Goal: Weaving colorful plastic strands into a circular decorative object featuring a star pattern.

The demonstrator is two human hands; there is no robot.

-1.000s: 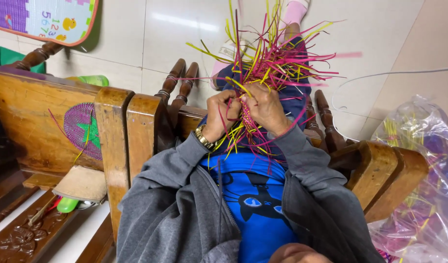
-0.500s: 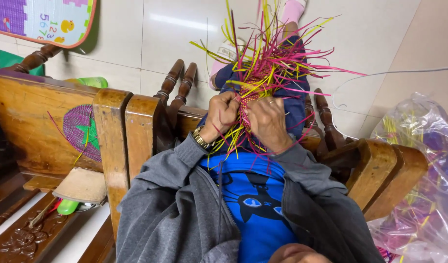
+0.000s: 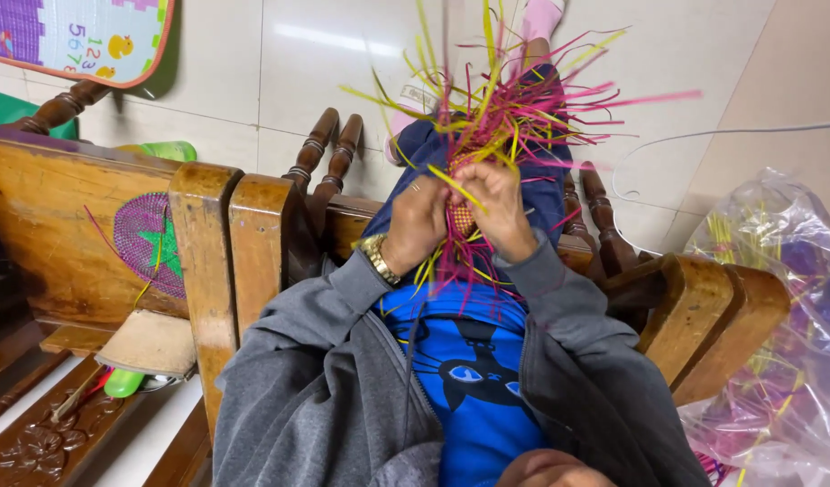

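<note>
A half-woven piece of pink and yellow plastic strips [image 3: 462, 216] rests over my lap, with many loose strip ends [image 3: 523, 99] fanning upward and outward. My left hand [image 3: 417, 221], with a gold watch on its wrist, grips the left side of the woven part. My right hand [image 3: 496, 206] pinches the right side, with a yellow strip crossing between its fingers. Both hands are close together, almost touching. Grey jacket sleeves and a blue shirt with a cat face fill the lower view.
Wooden chair arms [image 3: 207, 234] flank me on both sides. A finished purple woven disc with a green star [image 3: 153, 243] lies on the left seat. A clear plastic bag of strips [image 3: 785, 334] sits at the right. White tiled floor [image 3: 325, 81] lies ahead.
Both hands and the woven piece have shifted slightly upward and to the right. The loose strips have swung and spread differently.
</note>
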